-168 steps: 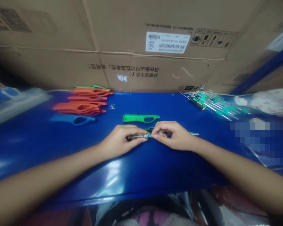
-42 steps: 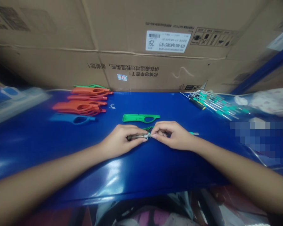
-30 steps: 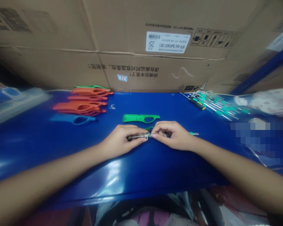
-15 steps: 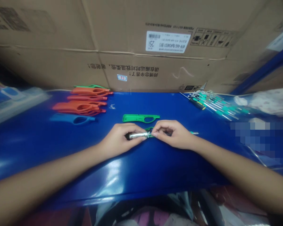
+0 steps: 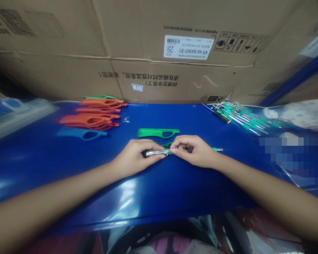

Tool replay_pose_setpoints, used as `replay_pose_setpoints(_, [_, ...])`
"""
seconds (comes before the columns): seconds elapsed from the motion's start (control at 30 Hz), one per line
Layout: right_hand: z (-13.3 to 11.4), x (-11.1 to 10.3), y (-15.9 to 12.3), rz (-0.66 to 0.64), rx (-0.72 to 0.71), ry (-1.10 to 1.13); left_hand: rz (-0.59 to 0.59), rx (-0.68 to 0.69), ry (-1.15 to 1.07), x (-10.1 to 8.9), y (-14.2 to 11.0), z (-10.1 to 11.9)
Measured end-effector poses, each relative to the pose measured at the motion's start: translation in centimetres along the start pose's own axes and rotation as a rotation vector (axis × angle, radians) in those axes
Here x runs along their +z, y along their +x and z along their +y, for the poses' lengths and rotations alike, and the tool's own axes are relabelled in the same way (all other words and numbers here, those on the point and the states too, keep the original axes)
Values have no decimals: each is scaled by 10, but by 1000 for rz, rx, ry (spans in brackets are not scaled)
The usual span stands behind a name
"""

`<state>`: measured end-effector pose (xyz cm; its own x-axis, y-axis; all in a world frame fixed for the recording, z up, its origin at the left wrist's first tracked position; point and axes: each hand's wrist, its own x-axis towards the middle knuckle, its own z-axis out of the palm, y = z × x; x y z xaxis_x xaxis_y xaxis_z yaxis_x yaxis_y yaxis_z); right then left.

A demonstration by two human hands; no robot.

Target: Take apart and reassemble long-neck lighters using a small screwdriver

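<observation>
My left hand (image 5: 134, 155) is closed around a long-nosed lighter (image 5: 155, 152), with its shiny, silvery tank section lying between thumb and fingers. Its green casing shows only in part behind the fingertips. At the inner end of the tank, the fingertips of my right hand (image 5: 197, 151) pinch a small pale piece, too small to name. A thin metal rod with a green part (image 5: 217, 149) sticks out to the right from under the right hand. Just beyond both hands lies a separate green casing half (image 5: 149, 133) with an oval trigger hole.
Orange casings (image 5: 91, 120) and a blue casing (image 5: 81, 134) lie at the left. Metal rods with green parts (image 5: 240, 114) are heaped at the right near a black-and-yellow handle (image 5: 221, 115). A large cardboard box (image 5: 148, 46) stands behind the blue tabletop (image 5: 175, 190).
Both hands stay in nearly the same place. The silvery tank section appears slightly turned in the left hand.
</observation>
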<state>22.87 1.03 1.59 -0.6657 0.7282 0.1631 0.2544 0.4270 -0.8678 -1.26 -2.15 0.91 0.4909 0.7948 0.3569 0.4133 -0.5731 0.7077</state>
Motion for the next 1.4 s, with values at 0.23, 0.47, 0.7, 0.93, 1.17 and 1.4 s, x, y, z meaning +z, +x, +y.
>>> replay_pose_setpoints(0.23, [0, -1, 0, 0, -6, -6, 7, -14, 2, 0, 0, 0])
replay_pose_setpoints(0.47, [0, 0, 0, 13, -8, -10, 12, -12, -12, 1, -1, -1])
replay_pose_setpoints(0.7, [0, 3, -1, 36, 10, 0, 11, -4, -20, 1, 0, 0])
replay_pose_setpoints(0.93, [-1, 4, 0, 46, 22, 2, 6, -12, -38, 1, -1, -3])
replay_pose_setpoints(1.17, [-2, 5, 0, 46, 52, -8, 13, -37, -36, 3, -2, -4])
replay_pose_setpoints(1.4, [-2, 5, 0, 41, 52, 8, 17, -26, -34, 3, -1, -2])
